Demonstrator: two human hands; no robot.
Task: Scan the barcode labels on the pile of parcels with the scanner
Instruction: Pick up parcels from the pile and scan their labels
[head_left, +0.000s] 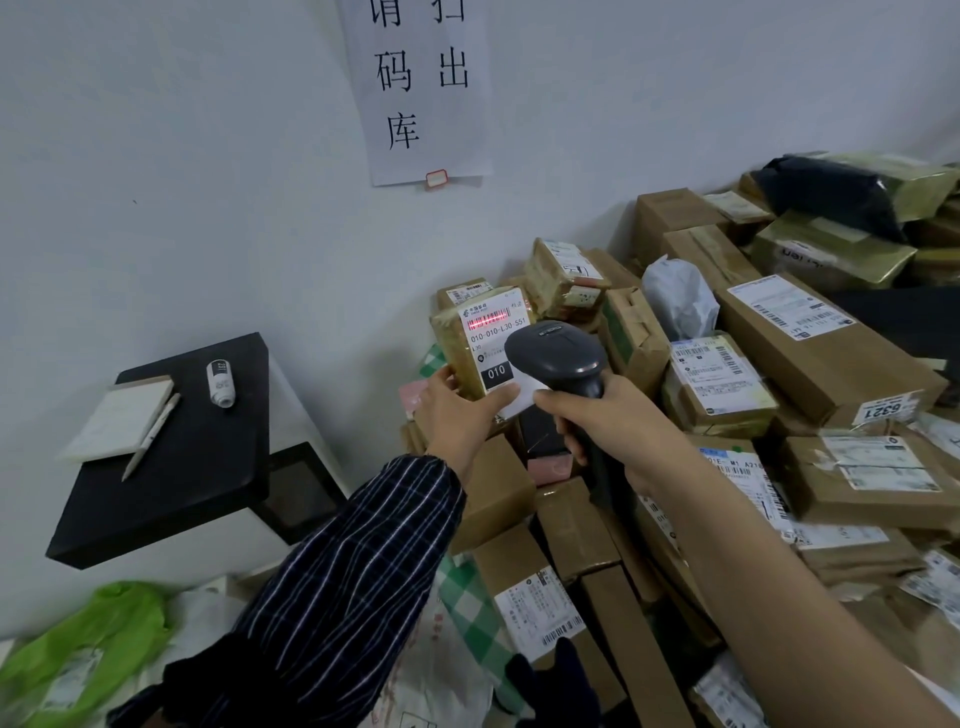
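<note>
My left hand (457, 410) grips a small tape-wrapped parcel (451, 340) by its lower edge, thumb on the front and fingers behind. I tip it up off the pile of parcels (779, 364) so that its shipping label (496, 343) squarely faces the scanner (558, 353). My right hand (615, 423) is wrapped round the scanner's handle, with the head aimed just short of the label. The red scan line (488, 320) falls across the top barcode.

The label reads "010-010-L30 551", with "010" in white on a black block; its logo looks like China Post's. A long box to the right carries a sticker (883, 411) reading "6321". The wall notice (421, 88) shows 扫, 出, 码 and 库.
</note>
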